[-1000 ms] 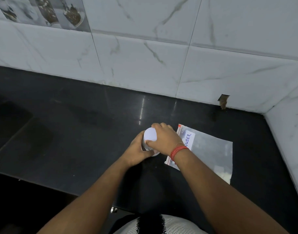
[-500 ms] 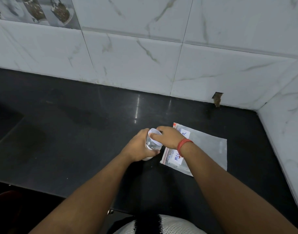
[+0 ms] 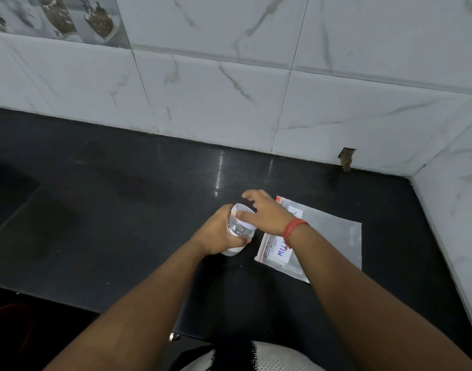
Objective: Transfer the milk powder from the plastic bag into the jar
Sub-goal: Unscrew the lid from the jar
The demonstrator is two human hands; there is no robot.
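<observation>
Left hand (image 3: 218, 232) wraps the jar (image 3: 239, 228), which sits on the black counter (image 3: 117, 210) just left of the plastic bag (image 3: 326, 236). Since the earlier frames: right hand (image 3: 267, 213) no longer caps the jar top; its fingers have spread and lifted, thumb near the white lid (image 3: 243, 214), which now looks tilted off the jar mouth. Cannot tell if the right hand still grips the lid. Clear jar body now shows beneath. Bag lies flat right of the jar, unmoved, its label (image 3: 281, 251) partly hidden by the right wrist with the red thread (image 3: 293, 230). Tiled wall (image 3: 229, 89) behind the jar.
</observation>
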